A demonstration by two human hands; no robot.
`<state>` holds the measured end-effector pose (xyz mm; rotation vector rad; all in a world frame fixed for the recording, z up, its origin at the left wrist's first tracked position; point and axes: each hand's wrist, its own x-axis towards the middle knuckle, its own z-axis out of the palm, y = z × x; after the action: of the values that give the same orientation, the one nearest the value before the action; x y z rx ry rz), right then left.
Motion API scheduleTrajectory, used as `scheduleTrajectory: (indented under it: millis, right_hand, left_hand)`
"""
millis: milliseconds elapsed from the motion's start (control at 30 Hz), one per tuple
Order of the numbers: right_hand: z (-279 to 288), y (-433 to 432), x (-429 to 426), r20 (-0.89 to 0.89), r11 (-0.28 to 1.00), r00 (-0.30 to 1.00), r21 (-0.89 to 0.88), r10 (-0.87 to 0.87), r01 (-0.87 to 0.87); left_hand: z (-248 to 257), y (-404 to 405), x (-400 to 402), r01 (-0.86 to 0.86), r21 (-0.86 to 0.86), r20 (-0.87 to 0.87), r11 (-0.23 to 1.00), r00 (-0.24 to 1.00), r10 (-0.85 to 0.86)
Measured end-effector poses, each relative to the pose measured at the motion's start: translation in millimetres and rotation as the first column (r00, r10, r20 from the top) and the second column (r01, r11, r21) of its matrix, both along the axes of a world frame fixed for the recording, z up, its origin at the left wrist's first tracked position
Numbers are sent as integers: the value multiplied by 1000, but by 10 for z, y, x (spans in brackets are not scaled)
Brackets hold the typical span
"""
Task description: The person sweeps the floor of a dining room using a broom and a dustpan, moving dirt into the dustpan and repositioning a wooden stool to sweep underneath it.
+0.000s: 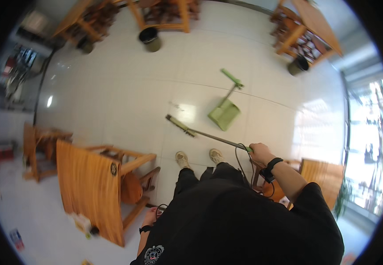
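Observation:
My right hand (260, 153) is closed around the green grip of a broom (216, 137). The broom's thin shaft slants left to a green head (180, 124) with dark bristles, low over the tiled floor; whether the bristles touch it I cannot tell. A long-handled green dustpan (225, 114) stands apart from the broom, farther ahead, with its pan facing me. Some dark debris (177, 106) lies beyond the broom head. Down at my side is my left hand (151, 216), partly hidden by my black shirt, so its fingers are unclear. A thin cable hangs by each wrist.
Close on my left stands a wooden table (87, 188) with a stool (132, 187) beneath it. Another wooden table (324, 172) is at my right. Waste bins (150, 39) (298, 65) stand beside tables farther off. Glass panes (367, 139) line the right side.

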<state>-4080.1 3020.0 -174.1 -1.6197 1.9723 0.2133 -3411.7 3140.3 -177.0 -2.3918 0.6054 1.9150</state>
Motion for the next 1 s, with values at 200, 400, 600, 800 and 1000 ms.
scheduleTrajectory:
  millis: [200,400,600,800,1000]
  right_hand:
    - [547,1404,212,-153,957,946,6,-284,289]
    - [533,2697,832,39,735,734,75,-678,674]
    - [514,3378,1235,243,445,435,-14,-867,895]
    - [51,3826,1298,224,324,316,-1,-922,946]
    - [-66,3035,1205,278,337,324,0,-904,942]
  left_hand:
    - [81,-1820,-418,310,-66,-222,948,922,-317]
    - [-473,-2869,-549,607,-101,-231,789,757,-612]
    - [-265,-3534,-1358,750,-270,-143,604,589,-795]
    - [-270,-4089,-2293,875,-383,144,296,374,-916]
    - [58,-4355,-3540,784,-582,535,-217,168,-828]
